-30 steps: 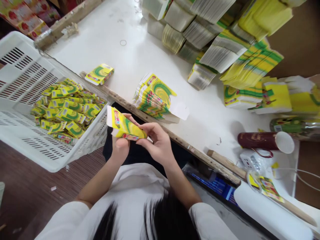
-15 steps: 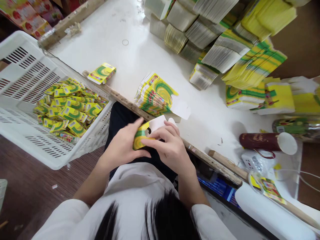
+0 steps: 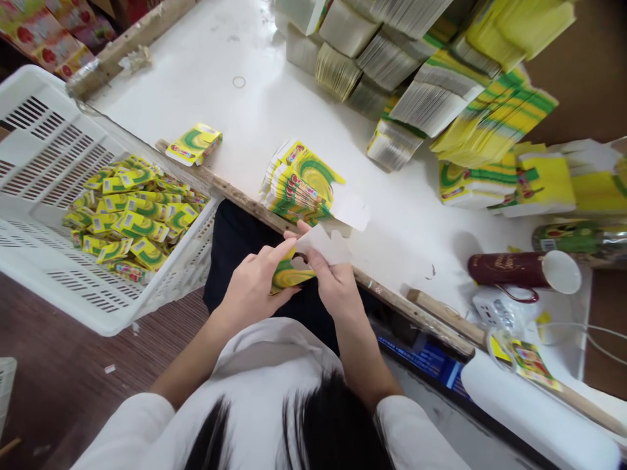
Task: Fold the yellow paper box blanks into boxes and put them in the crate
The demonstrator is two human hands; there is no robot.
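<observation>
A small yellow-green cardboard box (image 3: pixel 289 275), with its white inner flap standing out, is between my two hands over my lap at the table's edge. My left hand (image 3: pixel 252 281) grips the printed body from the left, thumb below and fingers above. On the other side my right hand (image 3: pixel 336 281) pinches the white flap, its thumb on top. Just beyond my hands, a fanned stack of flat cartons (image 3: pixel 306 183) lies on the table. One made-up box (image 3: pixel 194 144) sits farther left by the table edge.
On my left a white plastic basket (image 3: pixel 125 313) holds many small yellow packets (image 3: pixel 140 225). Bundles of flat cartons (image 3: pixel 431 98) are piled at the far right of the white table (image 3: pixel 206 72). A maroon mug (image 3: pixel 507 270) lies on its side near a power strip (image 3: pixel 494 310).
My right hand has shifted from the box's front to its white flap, thumb now on top. The left hand has moved slightly right with the box.
</observation>
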